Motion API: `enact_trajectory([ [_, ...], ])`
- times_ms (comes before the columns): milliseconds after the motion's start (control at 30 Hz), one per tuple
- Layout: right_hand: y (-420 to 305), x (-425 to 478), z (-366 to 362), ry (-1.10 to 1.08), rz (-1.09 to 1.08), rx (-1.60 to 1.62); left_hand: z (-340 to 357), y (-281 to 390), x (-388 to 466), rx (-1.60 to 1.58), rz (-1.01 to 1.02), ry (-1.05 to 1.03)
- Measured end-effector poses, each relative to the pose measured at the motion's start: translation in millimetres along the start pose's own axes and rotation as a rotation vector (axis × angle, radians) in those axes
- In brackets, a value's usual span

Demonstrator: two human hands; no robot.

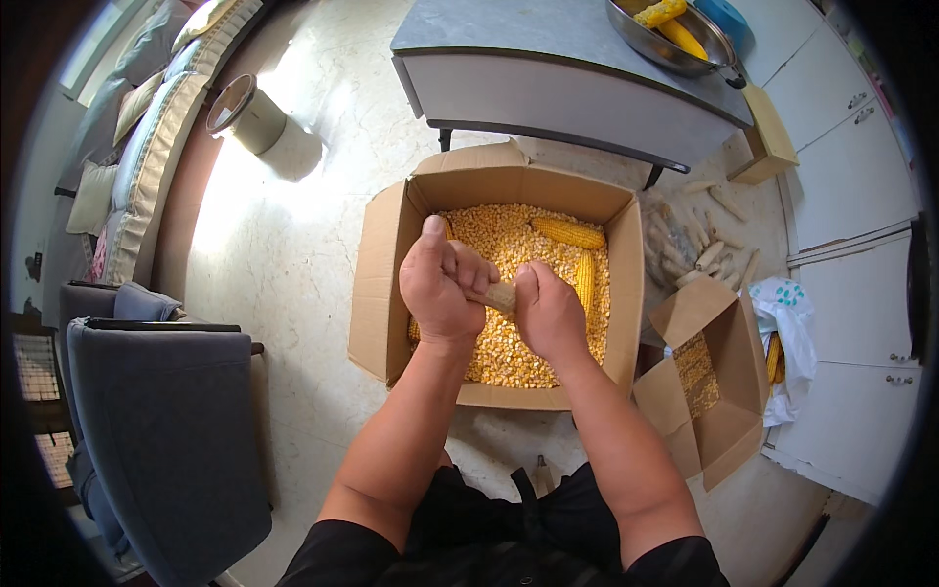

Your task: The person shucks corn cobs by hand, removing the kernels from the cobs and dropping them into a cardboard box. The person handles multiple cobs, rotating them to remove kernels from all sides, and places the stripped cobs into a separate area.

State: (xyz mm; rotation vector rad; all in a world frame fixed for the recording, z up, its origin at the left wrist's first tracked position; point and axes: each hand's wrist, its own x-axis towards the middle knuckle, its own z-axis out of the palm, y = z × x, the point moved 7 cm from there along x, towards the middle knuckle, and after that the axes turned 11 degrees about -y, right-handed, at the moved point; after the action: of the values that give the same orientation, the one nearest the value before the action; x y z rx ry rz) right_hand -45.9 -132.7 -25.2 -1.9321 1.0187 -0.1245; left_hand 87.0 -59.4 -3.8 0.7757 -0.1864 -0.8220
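A pale, mostly bare corn cob (493, 296) runs between my two hands, above an open cardboard box (623, 293). My left hand (444, 286) grips one end, its thumb pointing up. Curled fingers of my right hand (550, 308) close on the other end; that part of the cob is hidden. Loose yellow corn kernels (513, 367) fill the bottom of the box. Among them lie an ear of corn (568, 232) by the far wall and another ear (585, 282) along the right wall. More corn shows partly behind my left hand.
A smaller cardboard box (726, 425) with kernels inside stands at the right, beside a white plastic bag (788, 323) holding corn. Bare cobs (711, 253) pile up behind it. Beyond stands a grey-topped table (513, 29) with a metal pan (623, 29). A bin (257, 125) and grey chair (169, 440) are left.
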Motion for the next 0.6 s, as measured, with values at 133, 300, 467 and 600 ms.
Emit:
enact_trajectory([
  [133, 24.3, 6.9, -3.8, -0.189, 0.123, 0.195, 3.0, 3.7, 4.0, 0.004, -0.027, -0.047],
  [300, 13.5, -4.2, -18.6, -0.339, -0.044, 0.169, -34.1, 12.7, 16.8, -0.28, -0.015, 0.212],
  [467, -18.5, -12.9, -37.1, -0.15, -0.121, -0.136, -34.4, -9.9, 13.3, -0.144, -0.078, 0.152],
  [600, -24.1, -18.4, -43.8, 0.069, -0.243, -0.277, -1.5, -30.9, -3.3, 0.134, -0.238, 0.034],
])
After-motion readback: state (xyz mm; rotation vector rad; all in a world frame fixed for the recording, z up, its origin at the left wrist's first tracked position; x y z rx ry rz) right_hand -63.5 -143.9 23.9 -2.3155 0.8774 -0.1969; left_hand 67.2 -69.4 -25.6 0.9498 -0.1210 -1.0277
